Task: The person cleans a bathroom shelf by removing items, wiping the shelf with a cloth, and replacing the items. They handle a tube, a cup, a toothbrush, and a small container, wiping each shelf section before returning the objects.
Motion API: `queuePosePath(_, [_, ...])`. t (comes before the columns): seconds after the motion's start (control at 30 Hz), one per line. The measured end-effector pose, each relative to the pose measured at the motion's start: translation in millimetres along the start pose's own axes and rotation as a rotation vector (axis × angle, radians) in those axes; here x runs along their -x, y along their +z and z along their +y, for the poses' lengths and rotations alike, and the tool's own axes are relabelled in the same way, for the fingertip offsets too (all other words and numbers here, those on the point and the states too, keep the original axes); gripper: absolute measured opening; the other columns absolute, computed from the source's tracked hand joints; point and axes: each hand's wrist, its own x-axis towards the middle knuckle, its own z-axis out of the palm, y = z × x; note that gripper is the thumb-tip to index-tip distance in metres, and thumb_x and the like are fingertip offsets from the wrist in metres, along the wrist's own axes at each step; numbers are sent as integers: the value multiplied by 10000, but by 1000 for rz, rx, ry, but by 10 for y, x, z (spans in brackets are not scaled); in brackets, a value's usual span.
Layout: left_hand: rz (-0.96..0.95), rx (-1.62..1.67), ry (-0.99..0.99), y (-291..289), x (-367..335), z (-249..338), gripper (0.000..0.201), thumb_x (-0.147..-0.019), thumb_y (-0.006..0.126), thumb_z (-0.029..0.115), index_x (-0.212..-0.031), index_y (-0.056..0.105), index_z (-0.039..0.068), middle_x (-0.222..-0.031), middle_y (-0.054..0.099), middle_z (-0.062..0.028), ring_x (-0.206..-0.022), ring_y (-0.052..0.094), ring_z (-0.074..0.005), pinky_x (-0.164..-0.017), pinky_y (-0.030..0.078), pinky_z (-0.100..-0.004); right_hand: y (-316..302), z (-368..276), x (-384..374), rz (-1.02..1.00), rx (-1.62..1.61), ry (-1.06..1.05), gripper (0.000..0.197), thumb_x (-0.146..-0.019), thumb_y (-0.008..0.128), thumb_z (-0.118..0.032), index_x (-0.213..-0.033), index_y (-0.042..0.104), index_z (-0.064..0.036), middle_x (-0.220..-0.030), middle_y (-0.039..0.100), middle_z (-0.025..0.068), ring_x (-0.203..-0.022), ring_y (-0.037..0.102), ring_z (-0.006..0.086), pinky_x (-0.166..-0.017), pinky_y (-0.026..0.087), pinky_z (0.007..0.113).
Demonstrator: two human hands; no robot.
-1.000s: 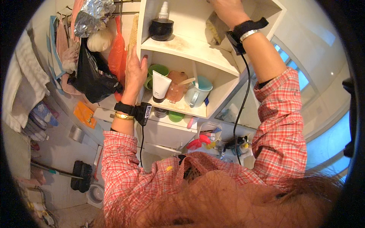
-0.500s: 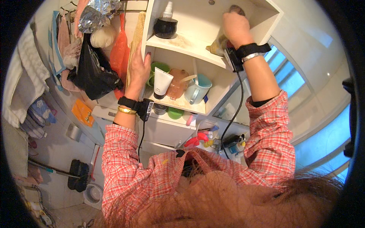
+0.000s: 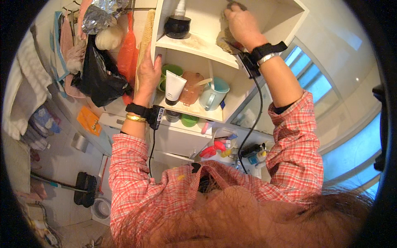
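Observation:
My right hand (image 3: 244, 29) is inside the upper compartment of a white wall cabinet (image 3: 209, 53), closed on a crumpled greyish-brown cloth (image 3: 226, 40). The cloth is pressed against the compartment's back panel and hangs down toward the shelf. On the cabinet's left side, my left hand (image 3: 148, 74) lies along the outer panel with fingers stretched upward and the thumb apart. Brown stains mark the upper shelf next to a dark round bottle (image 3: 177, 27) with a white pump. Below stand a white tube (image 3: 175, 86), a green cup (image 3: 170, 72), a pinkish tray (image 3: 191, 87) and a light blue mug (image 3: 215, 94).
Black (image 3: 101, 78) and red (image 3: 128, 51) plastic bags hang left of the cabinet, near towels (image 3: 31, 70). A mirror-like panel (image 3: 252, 111) lies to its right. Bottles (image 3: 253, 152) and a red-handled item (image 3: 213, 149) stand below. Cables run from both wrist straps.
My right hand has moved left along the back panel, taking the cloth with it. The left hand keeps its place at the cabinet's side. The view has shifted slightly.

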Motion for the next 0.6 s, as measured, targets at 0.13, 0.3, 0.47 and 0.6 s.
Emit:
queuePosePath(0.13, [-8, 7, 16, -7, 2, 11, 608, -888, 580, 57, -1443, 339, 124, -1133, 616, -257, -1012, 629, -403, -828, 504, -438, 85, -29, 191, -243, -173, -224, 205, -839, 527, -94, -991, 664, -98, -1035, 638, 147, -910, 630, 369, -779, 517, 436])
queuePosePath(0.3, [-53, -23, -44, -26, -23, 17, 539, -912, 580, 102, -1400, 358, 56, -1213, 577, -260, -1070, 599, -404, -877, 488, -427, -164, 59, -81, -129, -171, -131, 196, -839, 546, -126, -988, 665, -83, -960, 657, 178, -887, 634, 369, -754, 521, 437])
queuePosePath(0.47, [-15, -2, 14, -13, -4, 0, 571, -897, 580, 73, -1420, 349, 92, -1201, 586, -251, -1068, 600, -409, -872, 488, -439, -212, -36, -578, 261, -146, -44, 134, -803, 536, -39, -765, 659, -2, -814, 659, 202, -780, 655, 346, -708, 539, 429])
queuePosePath(0.6, [-10, 21, 55, -10, 3, -18, 590, -893, 582, 71, -1432, 346, 116, -1186, 597, -249, -1059, 606, -413, -861, 493, -448, -73, -55, -326, -100, -128, -197, 234, -792, 570, -66, -1003, 671, -81, -954, 671, 151, -855, 647, 365, -731, 534, 435])
